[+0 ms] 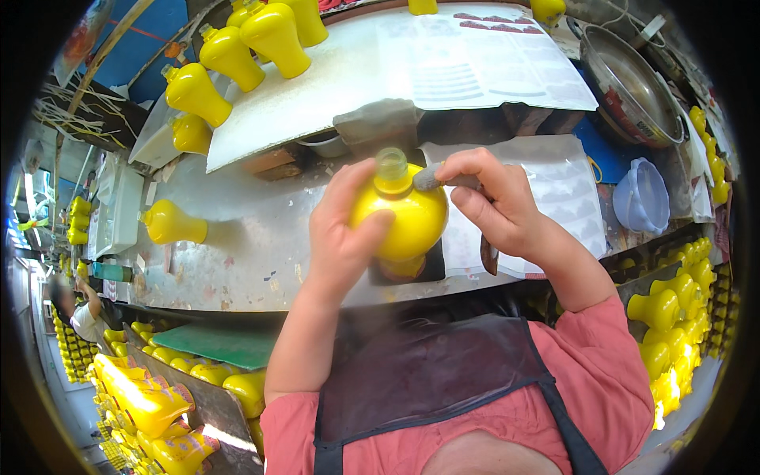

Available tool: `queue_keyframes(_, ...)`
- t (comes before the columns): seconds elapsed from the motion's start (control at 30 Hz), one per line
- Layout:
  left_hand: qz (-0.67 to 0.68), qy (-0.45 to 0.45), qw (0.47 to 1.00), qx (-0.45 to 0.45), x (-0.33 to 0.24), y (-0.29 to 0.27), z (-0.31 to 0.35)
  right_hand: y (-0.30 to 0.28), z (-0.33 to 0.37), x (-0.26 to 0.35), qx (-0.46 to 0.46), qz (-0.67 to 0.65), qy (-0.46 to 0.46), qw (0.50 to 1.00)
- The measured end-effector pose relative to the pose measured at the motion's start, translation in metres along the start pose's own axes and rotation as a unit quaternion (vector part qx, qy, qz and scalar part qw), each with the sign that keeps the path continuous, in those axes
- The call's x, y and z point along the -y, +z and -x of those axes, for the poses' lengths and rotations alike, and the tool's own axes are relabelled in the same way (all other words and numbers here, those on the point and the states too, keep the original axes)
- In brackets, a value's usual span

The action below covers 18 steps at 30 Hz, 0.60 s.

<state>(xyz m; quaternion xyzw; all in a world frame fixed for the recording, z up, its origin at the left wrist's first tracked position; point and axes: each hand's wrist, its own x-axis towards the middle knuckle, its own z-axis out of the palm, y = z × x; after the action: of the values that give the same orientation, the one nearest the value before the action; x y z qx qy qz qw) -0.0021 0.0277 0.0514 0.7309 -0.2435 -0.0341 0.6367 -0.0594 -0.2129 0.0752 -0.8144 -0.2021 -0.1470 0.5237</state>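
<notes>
My left hand (342,229) grips the round body of a yellow bulb-shaped bottle (408,218) with a clear open neck, held upright over the worktable. My right hand (491,202) is closed on a grey brush-like tool (431,179), whose tip touches the bottle's shoulder just below the neck. A dark square pad (434,267) lies on the table under the bottle. Most of the tool's handle is hidden in my fingers.
Several finished yellow bottles (229,55) stand on a white board (348,87) at the back left; one (172,224) lies on the metal table (253,253). A metal pan (629,87) and a bluish plastic bowl (641,198) sit right. Crates of yellow bottles (673,332) flank me.
</notes>
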Motion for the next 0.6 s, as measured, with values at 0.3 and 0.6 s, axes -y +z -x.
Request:
queue_keyframes(0.3, 0.059, 0.008, 0.998, -0.008, -0.008, 0.005, 0.002, 0.007, -0.027, -0.014, 0.023, -0.077, -0.006, 0.997)
queue_keyframes(0.6, -0.293, 0.267, 0.918, 0.005, -0.049, -0.008, -0.022, 0.013, -0.003, 0.002, -0.051, 0.049, -0.049, 0.996)
